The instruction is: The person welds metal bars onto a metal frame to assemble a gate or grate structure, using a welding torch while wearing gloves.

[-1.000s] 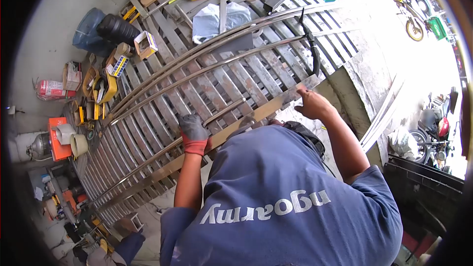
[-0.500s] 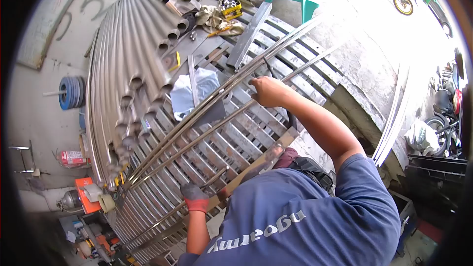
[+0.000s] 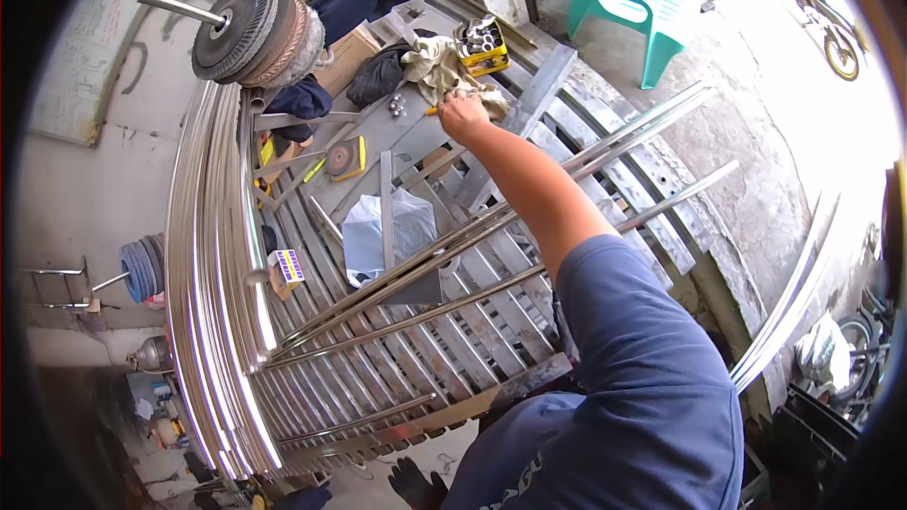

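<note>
The slatted metal table (image 3: 510, 307) spreads out in front of me, with long metal tubes (image 3: 453, 243) lying across it under my outstretched arm. Past them is a crumpled tan cloth (image 3: 430, 66), with a yellow box (image 3: 489, 66) just beside it. My bare right hand (image 3: 463, 117) is at the cloth's near edge; I cannot tell how tightly its fingers close. My gloved left hand (image 3: 416, 484) hangs low beside my shirt, fingers spread, holding nothing. A small yellow-orange stick (image 3: 433, 111) pokes out by my right fingers.
</note>
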`<action>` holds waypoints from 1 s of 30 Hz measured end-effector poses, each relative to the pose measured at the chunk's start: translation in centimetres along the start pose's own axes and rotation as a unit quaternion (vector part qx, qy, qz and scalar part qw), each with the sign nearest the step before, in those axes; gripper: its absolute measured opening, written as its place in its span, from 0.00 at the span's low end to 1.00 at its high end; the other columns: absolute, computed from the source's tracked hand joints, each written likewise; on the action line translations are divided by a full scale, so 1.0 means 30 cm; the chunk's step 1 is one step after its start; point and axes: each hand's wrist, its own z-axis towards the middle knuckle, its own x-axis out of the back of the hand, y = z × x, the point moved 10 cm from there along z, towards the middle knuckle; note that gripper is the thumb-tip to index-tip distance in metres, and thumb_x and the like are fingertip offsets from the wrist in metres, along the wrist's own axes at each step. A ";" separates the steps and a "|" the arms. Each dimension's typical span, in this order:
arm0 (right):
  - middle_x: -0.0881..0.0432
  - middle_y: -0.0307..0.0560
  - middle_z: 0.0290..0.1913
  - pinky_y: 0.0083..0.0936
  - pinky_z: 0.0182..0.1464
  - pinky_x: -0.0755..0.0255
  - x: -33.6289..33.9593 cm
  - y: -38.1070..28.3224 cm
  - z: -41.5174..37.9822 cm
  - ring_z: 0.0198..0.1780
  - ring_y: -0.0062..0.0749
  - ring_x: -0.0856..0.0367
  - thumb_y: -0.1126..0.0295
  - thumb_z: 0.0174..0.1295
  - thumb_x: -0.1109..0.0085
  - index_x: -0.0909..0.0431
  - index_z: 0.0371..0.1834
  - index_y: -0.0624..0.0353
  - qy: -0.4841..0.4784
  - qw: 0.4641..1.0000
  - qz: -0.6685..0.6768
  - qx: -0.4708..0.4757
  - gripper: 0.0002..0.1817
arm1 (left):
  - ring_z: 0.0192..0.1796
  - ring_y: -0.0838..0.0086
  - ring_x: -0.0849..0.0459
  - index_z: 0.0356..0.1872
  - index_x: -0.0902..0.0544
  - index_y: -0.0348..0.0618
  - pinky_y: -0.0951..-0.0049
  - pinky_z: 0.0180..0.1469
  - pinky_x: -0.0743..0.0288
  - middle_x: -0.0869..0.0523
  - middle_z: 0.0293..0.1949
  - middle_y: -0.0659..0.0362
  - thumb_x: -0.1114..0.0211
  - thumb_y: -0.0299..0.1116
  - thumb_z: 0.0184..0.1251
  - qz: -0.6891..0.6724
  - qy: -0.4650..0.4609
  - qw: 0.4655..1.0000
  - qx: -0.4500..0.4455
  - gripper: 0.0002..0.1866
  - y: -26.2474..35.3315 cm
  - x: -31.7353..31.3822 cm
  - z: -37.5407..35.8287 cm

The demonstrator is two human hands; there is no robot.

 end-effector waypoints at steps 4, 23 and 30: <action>0.16 0.49 0.68 0.56 0.69 0.24 -0.112 0.068 0.107 0.75 0.50 0.21 0.62 0.82 0.49 0.08 0.61 0.54 -0.010 0.999 -0.016 -0.050 0.19 | 0.83 0.43 0.27 0.81 0.23 0.44 0.36 0.89 0.48 0.21 0.80 0.46 0.27 0.40 0.67 -0.041 -0.099 0.993 0.041 0.39 0.070 -0.008 -0.012; 0.17 0.66 0.67 0.59 0.57 0.12 -0.137 0.190 0.279 0.68 0.65 0.12 0.61 0.86 0.51 0.14 0.65 0.63 0.026 0.979 0.065 -0.193 0.21 | 0.82 0.45 0.26 0.76 0.19 0.40 0.35 0.90 0.52 0.20 0.79 0.45 0.29 0.38 0.69 -0.104 -0.120 0.987 0.012 0.34 0.196 0.108 0.120; 0.13 0.77 0.59 0.56 0.65 0.16 0.441 0.146 0.218 0.61 0.73 0.11 0.65 0.78 0.49 0.19 0.57 0.71 0.177 0.948 0.247 -0.097 0.18 | 0.81 0.45 0.26 0.74 0.18 0.39 0.35 0.90 0.53 0.20 0.78 0.45 0.30 0.38 0.69 -0.120 -0.102 0.987 -0.012 0.32 0.185 0.114 0.129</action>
